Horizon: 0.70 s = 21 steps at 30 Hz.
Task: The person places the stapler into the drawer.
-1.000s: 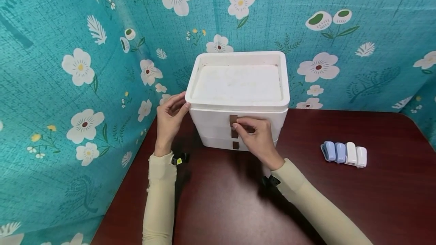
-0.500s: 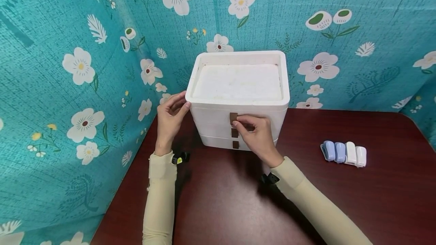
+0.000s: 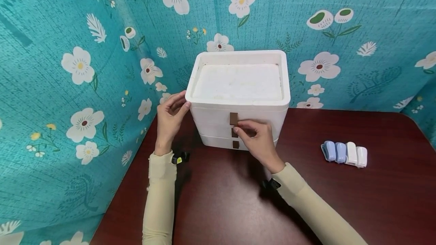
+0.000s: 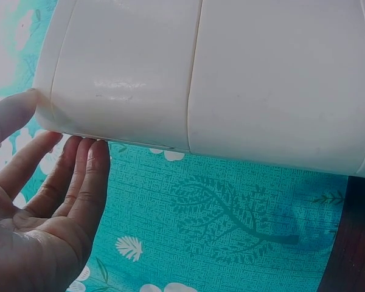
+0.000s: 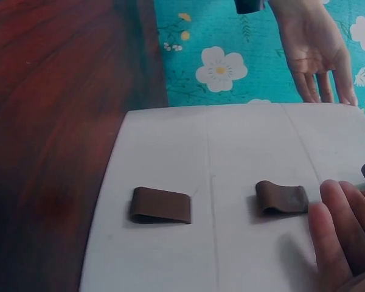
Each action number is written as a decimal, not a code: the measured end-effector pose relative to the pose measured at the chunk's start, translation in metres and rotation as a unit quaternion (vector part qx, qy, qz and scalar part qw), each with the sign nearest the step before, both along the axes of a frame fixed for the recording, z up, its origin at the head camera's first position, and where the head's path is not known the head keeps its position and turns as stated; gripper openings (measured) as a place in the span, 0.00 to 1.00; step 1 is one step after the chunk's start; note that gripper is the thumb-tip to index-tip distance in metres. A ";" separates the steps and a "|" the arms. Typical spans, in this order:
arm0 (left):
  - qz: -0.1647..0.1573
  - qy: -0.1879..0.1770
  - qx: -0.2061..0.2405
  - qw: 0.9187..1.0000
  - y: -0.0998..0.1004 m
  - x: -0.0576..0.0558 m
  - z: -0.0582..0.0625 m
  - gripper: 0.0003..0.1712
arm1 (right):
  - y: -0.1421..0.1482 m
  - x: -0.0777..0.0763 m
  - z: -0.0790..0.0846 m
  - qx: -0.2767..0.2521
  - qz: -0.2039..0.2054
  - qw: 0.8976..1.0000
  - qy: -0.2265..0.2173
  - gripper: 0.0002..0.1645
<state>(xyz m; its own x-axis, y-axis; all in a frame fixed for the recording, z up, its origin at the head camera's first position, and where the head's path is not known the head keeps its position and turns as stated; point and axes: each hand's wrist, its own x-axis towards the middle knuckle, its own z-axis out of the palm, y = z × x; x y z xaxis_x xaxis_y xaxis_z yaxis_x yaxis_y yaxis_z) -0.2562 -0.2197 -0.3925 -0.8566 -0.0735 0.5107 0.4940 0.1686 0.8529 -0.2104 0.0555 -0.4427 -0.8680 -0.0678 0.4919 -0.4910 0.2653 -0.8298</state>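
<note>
A white drawer unit stands upright on the table, with a brown pull tab on each of its drawers. My left hand steadies its upper left corner, thumb at the front edge and fingers along the side. My right hand has thumb and index finger bent together at the lower end of the top tab, just above the middle tab. In the right wrist view, a fingertip overlaps the top tab's end; I cannot tell whether it is pinched. Below them is the bottom tab. The drawers sit flush.
Several small blue and white clip-like objects stand in a row on the dark red table, right of the unit. A teal flowered cloth hangs behind and to the left. The unit's recessed top faces up.
The top drawer, slightly out a second ago, has moved back in. My right hand's thumb and index finger have slid down from the top tab's face. My left hand stays put.
</note>
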 end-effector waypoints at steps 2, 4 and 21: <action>0.001 0.001 0.001 1.000 0.000 0.000 0.000 0.21 | 0.001 0.002 -0.004 0.000 0.003 1.000 -0.009 0.09; 0.001 0.000 0.001 1.000 0.000 0.000 0.001 0.21 | 0.002 0.005 -0.008 -0.001 0.005 1.000 -0.017 0.09; 0.002 -0.003 0.001 1.000 0.001 0.001 0.002 0.22 | 0.005 0.013 -0.041 -0.008 0.007 0.999 -0.048 0.09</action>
<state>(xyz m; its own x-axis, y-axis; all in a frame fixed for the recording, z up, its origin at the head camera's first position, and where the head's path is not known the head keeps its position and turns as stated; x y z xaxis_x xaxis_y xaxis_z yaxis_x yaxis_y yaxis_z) -0.2554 -0.2189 -0.3908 -0.8599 -0.0772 0.5046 0.4876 0.1683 0.8567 -0.1977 0.0604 -0.4840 -0.9103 -0.0724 0.4077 -0.4125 0.2449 -0.8774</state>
